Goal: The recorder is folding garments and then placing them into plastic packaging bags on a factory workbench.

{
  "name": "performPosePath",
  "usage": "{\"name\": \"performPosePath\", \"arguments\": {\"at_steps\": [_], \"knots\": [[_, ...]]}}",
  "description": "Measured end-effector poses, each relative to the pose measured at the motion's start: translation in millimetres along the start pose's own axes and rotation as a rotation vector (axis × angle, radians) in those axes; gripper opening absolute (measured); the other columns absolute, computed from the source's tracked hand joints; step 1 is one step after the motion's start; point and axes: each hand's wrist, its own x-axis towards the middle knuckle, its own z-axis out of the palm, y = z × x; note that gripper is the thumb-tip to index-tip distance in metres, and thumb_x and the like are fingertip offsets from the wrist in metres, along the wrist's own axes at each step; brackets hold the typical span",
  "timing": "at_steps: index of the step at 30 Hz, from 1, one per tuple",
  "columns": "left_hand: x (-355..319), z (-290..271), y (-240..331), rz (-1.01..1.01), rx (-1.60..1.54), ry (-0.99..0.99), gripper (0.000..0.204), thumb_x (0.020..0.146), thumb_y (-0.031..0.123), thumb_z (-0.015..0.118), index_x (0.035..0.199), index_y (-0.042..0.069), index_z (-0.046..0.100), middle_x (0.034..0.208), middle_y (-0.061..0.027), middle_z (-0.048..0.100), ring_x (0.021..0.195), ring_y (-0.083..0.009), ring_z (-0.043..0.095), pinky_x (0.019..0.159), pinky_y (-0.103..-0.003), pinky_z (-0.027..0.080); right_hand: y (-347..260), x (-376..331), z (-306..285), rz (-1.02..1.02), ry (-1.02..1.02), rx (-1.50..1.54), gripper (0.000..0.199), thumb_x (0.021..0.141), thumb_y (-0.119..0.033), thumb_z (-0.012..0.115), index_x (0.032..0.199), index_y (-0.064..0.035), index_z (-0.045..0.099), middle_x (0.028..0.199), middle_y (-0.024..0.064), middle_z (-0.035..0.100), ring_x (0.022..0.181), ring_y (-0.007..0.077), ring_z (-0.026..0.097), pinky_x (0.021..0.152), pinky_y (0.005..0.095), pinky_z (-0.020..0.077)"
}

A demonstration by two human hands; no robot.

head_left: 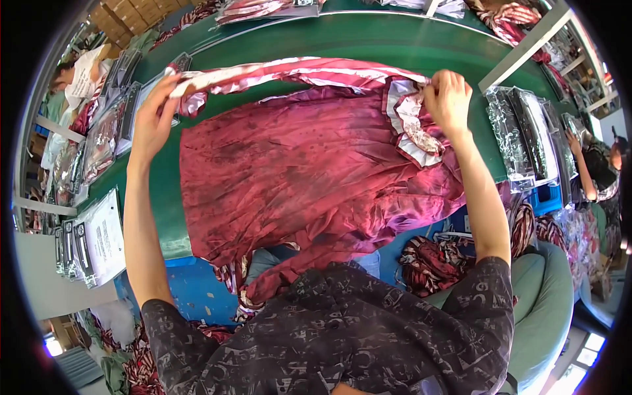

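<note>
A length of red-and-white striped cloth point(296, 68) is drawn out between my two hands along the far side of the work surface. My left hand point(155, 118) is closed on its left end, where a bunched piece dangles. At the other end my right hand point(449, 102) pinches the cloth with curled fingers. Nearer to me lies a wide dark red garment point(276, 171), spread with wrinkles, its near edge drooping toward my lap. A white ruffled trim point(416, 128) sits on it below my right hand. Whether the striped cloth is joined to the garment I cannot tell.
The surface is a green table point(168, 204). Clear plastic packages point(526, 135) lie at its right, more packages point(99, 240) at the left. A pale metal post point(526, 46) rises at the far right. Bundled striped cloth point(428, 263) lies low right. Other people sit at both sides.
</note>
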Motion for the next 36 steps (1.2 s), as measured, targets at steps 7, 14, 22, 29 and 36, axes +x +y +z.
{"name": "performPosePath", "arguments": {"at_steps": [7, 14, 22, 29, 36], "knots": [[-135, 58, -14, -0.195, 0.085, -0.361, 0.026, 0.088, 0.012, 0.068, 0.111, 0.002, 0.068, 0.124, -0.013, 0.065, 0.12, -0.0294, 0.058, 0.104, -0.036, 0.044, -1, -75, -10, -0.359, -0.384, 0.394, 0.016, 0.084, -0.012, 0.063, 0.098, -0.006, 0.062, 0.102, 0.0108, 0.06, 0.096, 0.0307, 0.056, 0.084, 0.0377, 0.045], [-118, 41, 2, -0.529, -0.067, -0.027, 0.029, 0.091, 0.025, 0.07, 0.108, 0.002, 0.069, 0.112, -0.0091, 0.068, 0.096, -0.0232, 0.063, 0.086, -0.031, 0.049, -27, -1, -50, 0.044, -0.862, 0.65, 0.027, 0.096, -0.024, 0.063, 0.116, -0.006, 0.066, 0.106, 0.0096, 0.067, 0.087, 0.0269, 0.062, 0.079, 0.0356, 0.0505], [-140, 148, -32, -0.186, 0.552, 0.235, 0.03, 0.09, 0.024, 0.067, 0.113, 0.004, 0.069, 0.125, -0.0136, 0.065, 0.109, -0.0348, 0.06, 0.095, -0.038, 0.047, -80, -42, 85, -0.295, -0.192, 0.015, 0.038, 0.097, -0.031, 0.061, 0.131, -0.0157, 0.062, 0.134, 0.0084, 0.058, 0.113, 0.0312, 0.06, 0.092, 0.0393, 0.0511], [-141, 46, -70, -0.989, 0.116, 0.241, 0.047, 0.086, 0.044, 0.075, 0.11, 0.004, 0.069, 0.116, -0.011, 0.066, 0.096, -0.0262, 0.061, 0.082, -0.036, 0.05, -26, 0, 51, -0.047, -0.646, 0.39, 0.048, 0.096, -0.034, 0.064, 0.134, -0.0061, 0.058, 0.12, 0.0159, 0.066, 0.102, 0.0318, 0.064, 0.09, 0.0375, 0.0512], [-104, 10, -77, -1.481, -0.512, -0.197, 0.056, 0.079, 0.051, 0.083, 0.105, 0.003, 0.071, 0.108, -0.0086, 0.066, 0.088, -0.0117, 0.058, 0.069, -0.024, 0.048, 11, 31, 35, 0.039, -1.137, 0.542, 0.048, 0.093, -0.04, 0.068, 0.115, 0.0022, 0.063, 0.095, 0.0079, 0.066, 0.077, 0.0178, 0.058, 0.075, 0.0302, 0.0484]]}}
